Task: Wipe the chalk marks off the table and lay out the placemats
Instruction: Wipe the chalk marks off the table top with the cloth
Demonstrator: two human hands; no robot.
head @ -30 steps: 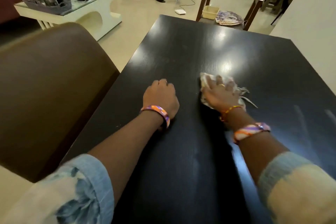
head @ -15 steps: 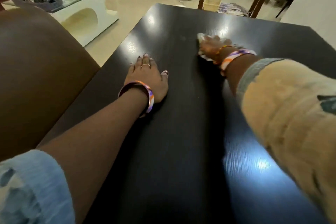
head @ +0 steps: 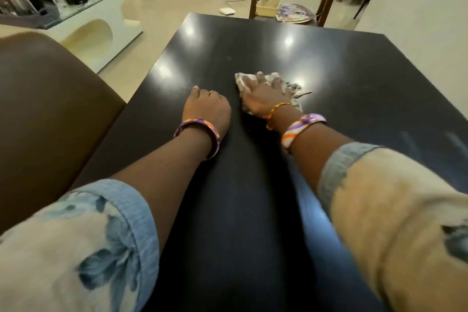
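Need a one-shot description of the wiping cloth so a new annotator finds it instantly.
Start at the big dark table filling the middle of the view. Near its centre, the right hand presses flat on a crumpled pale cloth with a frayed, dark-threaded edge. It is the only light, soft thing on the tabletop; the left hand beside it rests on bare wood.

No readable text, labels, brands, numbers or signs are seen anywhere in the head view.
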